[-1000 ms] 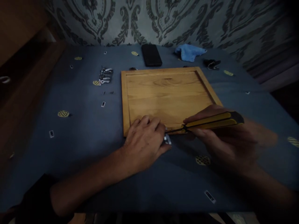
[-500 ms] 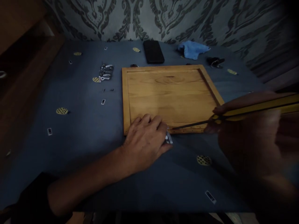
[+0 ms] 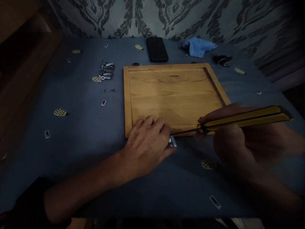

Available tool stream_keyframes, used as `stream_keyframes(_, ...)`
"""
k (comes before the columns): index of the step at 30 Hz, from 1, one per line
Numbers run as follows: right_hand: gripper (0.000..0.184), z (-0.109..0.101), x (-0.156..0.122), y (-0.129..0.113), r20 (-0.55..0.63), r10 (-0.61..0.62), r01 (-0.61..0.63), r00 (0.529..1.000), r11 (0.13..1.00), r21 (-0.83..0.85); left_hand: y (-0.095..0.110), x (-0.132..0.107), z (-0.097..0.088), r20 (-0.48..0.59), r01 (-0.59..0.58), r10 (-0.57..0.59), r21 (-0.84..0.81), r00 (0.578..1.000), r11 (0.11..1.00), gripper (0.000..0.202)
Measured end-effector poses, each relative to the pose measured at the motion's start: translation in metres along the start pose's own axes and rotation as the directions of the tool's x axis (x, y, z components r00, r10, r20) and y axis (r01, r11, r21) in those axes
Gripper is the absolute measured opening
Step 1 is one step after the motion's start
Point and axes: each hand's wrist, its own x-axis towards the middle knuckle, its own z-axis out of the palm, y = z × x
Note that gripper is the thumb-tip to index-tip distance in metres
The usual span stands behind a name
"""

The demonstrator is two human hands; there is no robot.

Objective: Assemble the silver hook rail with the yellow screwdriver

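Note:
A framed wooden panel [image 3: 175, 95] lies flat, its recessed side up. Over its near rail curls my left hand [image 3: 149, 143], closed on a small silver metal fitting [image 3: 172, 142] at the near edge; most of the fitting is hidden under the fingers. My right hand [image 3: 240, 136], blurred by motion, is closed round a yellow-handled folding driver [image 3: 240, 119]. Its thin dark shaft points left along the near rail, and the tip reaches close to my left fingers. Whether the tip sits in a screw cannot be made out.
On the blue patterned cloth [image 3: 78, 140], several silver fittings [image 3: 106, 70] and two small screws [image 3: 112, 90] lie left of the panel. Behind it are a black phone-like slab [image 3: 157, 49], a blue rag [image 3: 199, 47] and a dark object [image 3: 222, 60]. A wooden cabinet [image 3: 30, 70] stands left.
My right hand has brought the driver leftward, so its tip is closer to my left fingers. My left hand keeps its grip on the fitting. The camera view has shifted slightly.

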Motion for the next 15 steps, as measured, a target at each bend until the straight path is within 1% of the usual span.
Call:
stream_keyframes(3,0.016,0.0007,0.0004,-0.0025,-0.009,0.010,-0.010,1.000,0.999,-0.042,-0.0003,-0.0003,-0.0008,-0.001,0.000,0.000,-0.002,1.000,1.000,0.037)
stream_keyframes(6,0.013,-0.0013,0.0010,-0.0015,0.009,-0.055,0.055,0.998,0.997,-0.061,-0.0001,-0.0005,-0.0010,0.007,0.000,0.000,-0.006,1.000,1.000,0.038)
stream_keyframes(10,0.005,-0.0053,0.0017,0.0027,0.084,-0.137,0.144,0.987,0.986,-0.085,-0.0005,-0.0006,0.0005,-0.011,-0.009,0.009,0.000,1.000,1.000,0.038)
stream_keyframes(12,0.009,-0.0055,0.0029,0.0032,0.090,-0.153,0.160,0.984,0.984,-0.078,-0.0011,-0.0009,0.0013,-0.025,-0.014,0.014,0.003,1.000,1.000,0.038)
stream_keyframes(15,0.002,-0.0037,0.0038,0.0025,0.077,-0.161,0.166,0.984,0.983,-0.074,-0.0017,-0.0013,0.0021,-0.038,-0.022,0.022,0.005,0.999,1.000,0.037)
